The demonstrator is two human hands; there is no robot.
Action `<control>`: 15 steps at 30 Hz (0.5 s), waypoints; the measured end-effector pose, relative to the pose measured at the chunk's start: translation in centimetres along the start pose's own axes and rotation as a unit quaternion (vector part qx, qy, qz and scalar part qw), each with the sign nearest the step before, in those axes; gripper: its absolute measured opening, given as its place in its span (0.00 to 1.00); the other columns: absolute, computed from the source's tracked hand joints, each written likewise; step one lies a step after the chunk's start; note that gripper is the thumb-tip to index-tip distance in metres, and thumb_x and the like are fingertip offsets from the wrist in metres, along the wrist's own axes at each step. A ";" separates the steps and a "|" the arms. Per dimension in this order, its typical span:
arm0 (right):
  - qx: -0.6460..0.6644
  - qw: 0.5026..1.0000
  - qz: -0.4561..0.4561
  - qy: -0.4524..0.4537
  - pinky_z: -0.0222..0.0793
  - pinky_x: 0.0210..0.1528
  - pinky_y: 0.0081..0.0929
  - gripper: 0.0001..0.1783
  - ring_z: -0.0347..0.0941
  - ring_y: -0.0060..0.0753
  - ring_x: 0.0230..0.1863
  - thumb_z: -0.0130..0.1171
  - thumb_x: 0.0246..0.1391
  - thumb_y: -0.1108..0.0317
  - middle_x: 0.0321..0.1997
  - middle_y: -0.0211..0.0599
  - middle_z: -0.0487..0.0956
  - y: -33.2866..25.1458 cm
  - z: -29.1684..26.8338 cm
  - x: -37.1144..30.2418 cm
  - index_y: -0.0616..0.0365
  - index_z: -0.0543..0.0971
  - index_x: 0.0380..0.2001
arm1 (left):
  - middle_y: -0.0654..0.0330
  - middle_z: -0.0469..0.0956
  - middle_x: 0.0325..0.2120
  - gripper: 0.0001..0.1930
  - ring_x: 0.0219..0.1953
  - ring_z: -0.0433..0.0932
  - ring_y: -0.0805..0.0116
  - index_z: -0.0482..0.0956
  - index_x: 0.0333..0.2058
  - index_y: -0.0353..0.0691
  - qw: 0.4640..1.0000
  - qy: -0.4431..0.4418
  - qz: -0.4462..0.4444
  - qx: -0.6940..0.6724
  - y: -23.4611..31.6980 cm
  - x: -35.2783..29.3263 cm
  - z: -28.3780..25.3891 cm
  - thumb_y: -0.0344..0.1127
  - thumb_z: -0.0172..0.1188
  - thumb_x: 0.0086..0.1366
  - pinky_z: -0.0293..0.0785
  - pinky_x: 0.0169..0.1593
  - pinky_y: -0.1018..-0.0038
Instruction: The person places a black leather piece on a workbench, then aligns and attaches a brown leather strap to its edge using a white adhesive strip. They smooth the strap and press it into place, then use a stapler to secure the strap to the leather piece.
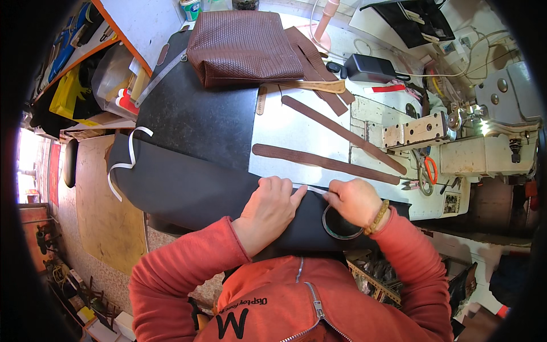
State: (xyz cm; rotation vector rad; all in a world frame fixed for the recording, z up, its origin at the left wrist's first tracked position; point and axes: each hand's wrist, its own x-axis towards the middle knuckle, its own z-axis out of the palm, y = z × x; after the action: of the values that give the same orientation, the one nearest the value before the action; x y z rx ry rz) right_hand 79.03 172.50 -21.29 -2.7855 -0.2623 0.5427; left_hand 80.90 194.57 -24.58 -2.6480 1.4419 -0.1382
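A large black sheet of material (pixel 194 148) lies across the worktable. My left hand (pixel 268 208) presses flat on its near edge, fingers together. My right hand (pixel 356 200) pinches a thin white tape strip (pixel 312 188) along that edge, just right of the left hand. A tape roll (pixel 337 225) sits on the black sheet under my right wrist. Both arms wear red sleeves; a beaded bracelet is on the right wrist.
Two brown leather straps (pixel 325 162) lie on the grey table surface beyond my hands. A woven brown bag (pixel 242 45) sits at the back. A sewing machine (pixel 473 142) stands right, with orange-handled scissors (pixel 430 170) beside it. A loose white strip (pixel 128 157) curls at the sheet's left edge.
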 end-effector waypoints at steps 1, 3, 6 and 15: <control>-0.004 0.999 -0.041 0.030 0.72 0.26 0.48 0.14 0.77 0.53 0.24 0.57 0.58 0.57 0.20 0.47 0.78 -1.1 0.0 -0.4 0.55 0.77 0.25 | 0.62 0.68 0.29 0.25 0.34 0.70 0.66 0.76 0.59 0.51 1.000 0.004 0.000 0.001 0.0 0.1 0.0 0.35 0.54 0.61 0.65 0.41 0.72; -0.001 0.993 -0.112 0.032 0.69 0.21 0.45 0.12 0.75 0.49 0.19 0.60 0.57 0.59 0.16 0.42 0.75 -4.5 0.4 -2.3 0.52 0.74 0.24 | 0.62 0.68 0.29 0.25 0.34 0.70 0.66 0.75 0.60 0.51 1.000 -0.005 -0.002 -0.002 0.0 0.2 0.0 0.35 0.54 0.61 0.64 0.40 0.72; 0.095 0.970 -0.223 0.002 0.70 0.21 0.43 0.12 0.75 0.48 0.17 0.59 0.57 0.58 0.13 0.43 0.74 -7.0 -0.4 -3.8 0.53 0.75 0.25 | 0.63 0.68 0.30 0.26 0.34 0.70 0.66 0.75 0.60 0.52 1.000 -0.021 0.001 -0.013 0.1 0.1 0.2 0.36 0.53 0.62 0.64 0.40 0.72; 0.025 0.975 -0.005 0.222 0.74 0.42 0.44 0.20 0.78 0.51 0.40 0.58 0.60 0.54 0.39 0.47 0.80 5.9 -6.1 4.8 0.57 0.79 0.49 | 0.60 0.73 0.32 0.07 0.37 0.73 0.64 0.78 0.33 0.40 0.991 0.029 -0.109 -0.071 0.3 0.5 0.6 0.33 0.59 0.56 0.69 0.39 0.71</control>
State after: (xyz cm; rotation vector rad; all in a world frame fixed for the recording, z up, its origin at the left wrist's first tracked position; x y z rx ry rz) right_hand 86.52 166.59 -19.37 -2.7597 -0.1607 -0.0821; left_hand 81.05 194.03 -25.20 -2.9355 1.2167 -0.1393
